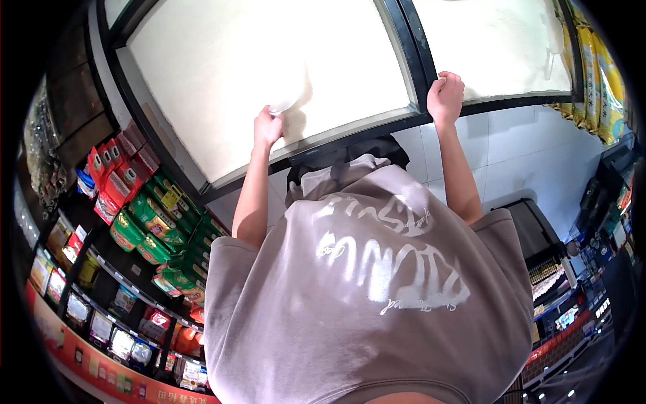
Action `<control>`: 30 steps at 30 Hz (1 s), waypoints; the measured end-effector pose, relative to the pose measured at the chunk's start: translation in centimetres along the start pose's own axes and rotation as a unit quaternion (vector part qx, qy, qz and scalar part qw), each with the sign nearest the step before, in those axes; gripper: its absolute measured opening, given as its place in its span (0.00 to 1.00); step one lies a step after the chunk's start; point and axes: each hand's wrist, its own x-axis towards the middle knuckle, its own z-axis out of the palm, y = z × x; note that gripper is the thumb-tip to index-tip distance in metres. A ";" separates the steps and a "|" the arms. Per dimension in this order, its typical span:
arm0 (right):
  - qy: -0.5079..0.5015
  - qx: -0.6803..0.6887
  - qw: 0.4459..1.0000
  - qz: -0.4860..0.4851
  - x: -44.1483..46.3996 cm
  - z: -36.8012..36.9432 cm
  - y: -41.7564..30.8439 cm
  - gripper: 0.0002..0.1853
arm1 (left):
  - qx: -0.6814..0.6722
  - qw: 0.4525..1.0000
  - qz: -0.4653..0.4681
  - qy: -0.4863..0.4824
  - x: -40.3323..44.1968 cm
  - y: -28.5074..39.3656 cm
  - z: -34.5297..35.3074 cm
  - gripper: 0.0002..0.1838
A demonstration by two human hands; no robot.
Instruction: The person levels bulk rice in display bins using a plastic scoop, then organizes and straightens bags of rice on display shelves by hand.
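Note:
My left hand [268,126] is closed around the handle of a white scoop [291,94]. The scoop's bowl rests on or just over the pale, fine-grained contents [222,74] of a large bin, casting a shadow to its right. That filling looks like rice, though single grains are too small to make out. My right hand [446,97] has its fingers curled at the black bin frame [425,74], where the divider meets the front edge. Beyond it, a second bin holds similar white contents [494,50], with another pale scoop [553,57] lying near its right side.
Red packets [118,178] and green packets [151,225] hang to the left, above shelves [111,269] of bagged goods. Yellow sacks [599,81] stand at the far right. A dark chair-like object [528,229] is at my right side, over a tiled floor [511,148].

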 end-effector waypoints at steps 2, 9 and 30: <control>0.017 -0.001 1.000 -0.018 0.0 0.1 0.1 0.07 | 0.036 0.999 0.019 -0.010 0.6 -0.7 1.0 0.19; 0.013 -0.006 1.000 -0.028 -0.1 0.3 0.4 0.07 | 0.118 0.984 0.117 -0.058 1.8 2.4 7.2 0.21; -0.260 0.148 0.954 -0.004 1.7 0.4 -11.3 0.15 | -0.133 0.906 0.351 -0.195 -9.2 8.9 9.0 0.32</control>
